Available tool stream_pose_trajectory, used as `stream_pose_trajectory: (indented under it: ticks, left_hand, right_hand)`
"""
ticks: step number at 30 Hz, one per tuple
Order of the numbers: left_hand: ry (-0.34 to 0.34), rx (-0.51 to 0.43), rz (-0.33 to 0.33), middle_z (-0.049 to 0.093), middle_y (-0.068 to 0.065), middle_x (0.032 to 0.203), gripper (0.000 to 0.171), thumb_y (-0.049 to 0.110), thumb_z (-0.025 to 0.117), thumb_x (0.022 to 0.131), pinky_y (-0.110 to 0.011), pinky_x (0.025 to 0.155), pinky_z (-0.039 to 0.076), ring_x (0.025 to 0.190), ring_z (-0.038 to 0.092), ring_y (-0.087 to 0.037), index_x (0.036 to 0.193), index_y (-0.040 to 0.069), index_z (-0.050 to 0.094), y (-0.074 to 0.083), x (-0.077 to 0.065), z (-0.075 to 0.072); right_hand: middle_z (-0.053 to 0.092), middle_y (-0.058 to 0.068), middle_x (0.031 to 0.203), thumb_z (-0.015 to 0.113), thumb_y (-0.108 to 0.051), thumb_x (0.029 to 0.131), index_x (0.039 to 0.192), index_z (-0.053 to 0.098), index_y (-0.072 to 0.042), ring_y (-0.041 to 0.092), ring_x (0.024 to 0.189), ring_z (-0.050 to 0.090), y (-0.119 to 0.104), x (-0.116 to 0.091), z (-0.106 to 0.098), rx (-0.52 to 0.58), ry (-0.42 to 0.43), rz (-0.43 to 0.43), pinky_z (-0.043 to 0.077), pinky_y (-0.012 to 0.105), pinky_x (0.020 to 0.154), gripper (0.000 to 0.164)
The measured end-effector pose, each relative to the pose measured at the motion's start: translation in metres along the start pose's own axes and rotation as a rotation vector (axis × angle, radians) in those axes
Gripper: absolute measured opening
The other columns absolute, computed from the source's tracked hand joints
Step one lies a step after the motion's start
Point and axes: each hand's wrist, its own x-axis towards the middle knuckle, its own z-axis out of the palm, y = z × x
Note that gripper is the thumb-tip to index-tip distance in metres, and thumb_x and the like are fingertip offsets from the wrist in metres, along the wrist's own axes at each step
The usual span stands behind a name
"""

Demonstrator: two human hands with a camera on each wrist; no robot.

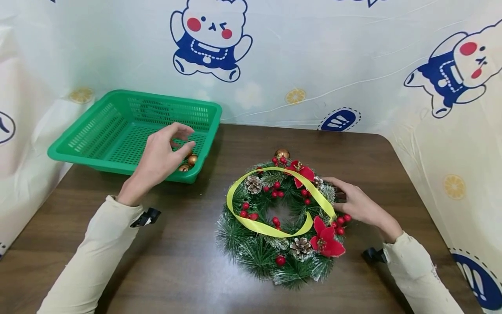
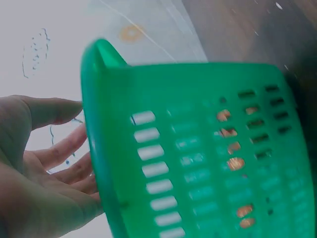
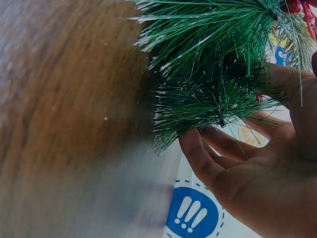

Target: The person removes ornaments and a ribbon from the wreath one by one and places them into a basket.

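My left hand [image 1: 161, 150] hovers above the near right corner of a green plastic basket [image 1: 117, 164], thumb and fingers apart with nothing between them. Below it, gold ornament balls [image 1: 192, 160] lie in the basket; in the left wrist view they show through the slots of the basket wall [image 2: 198, 84]. With the fingers about its right edge, my right hand [image 1: 358, 203] holds a green Christmas wreath [image 1: 256, 257]. In the right wrist view, fingers of the right hand [image 3: 247, 168] reach under the needles. A yellow ribbon [image 1: 270, 231] lies looped over the wreath.
Red flowers [image 1: 327, 240], red berries and pinecones [image 1: 301, 247] decorate the wreath. One gold ball [image 1: 282, 153] is at the wreath's far edge. A brown wooden table [image 1: 188, 270] carries everything, and a patterned cloth [image 1: 286, 52] hangs behind it.
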Motion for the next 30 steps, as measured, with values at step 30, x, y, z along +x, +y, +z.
stream_pose_trajectory:
  ticks: [30]
  left_hand:
    - [-0.334, -0.308, 0.029, 0.065, -0.005, 0.123, 0.027, 0.023, 0.066, 0.098, -0.042, 0.099, 0.048, 0.114, 0.062, -0.019, 0.123, 0.012, 0.062, 0.048, 0.050, 0.087]
  right_hand:
    - [0.052, 0.022, 0.142, 0.069, 0.000, 0.089, 0.148, 0.043, -0.007, 0.041, 0.124, 0.053, -0.002, -0.002, -0.002, -0.016, -0.001, 0.003, 0.044, 0.061, 0.100, 0.065]
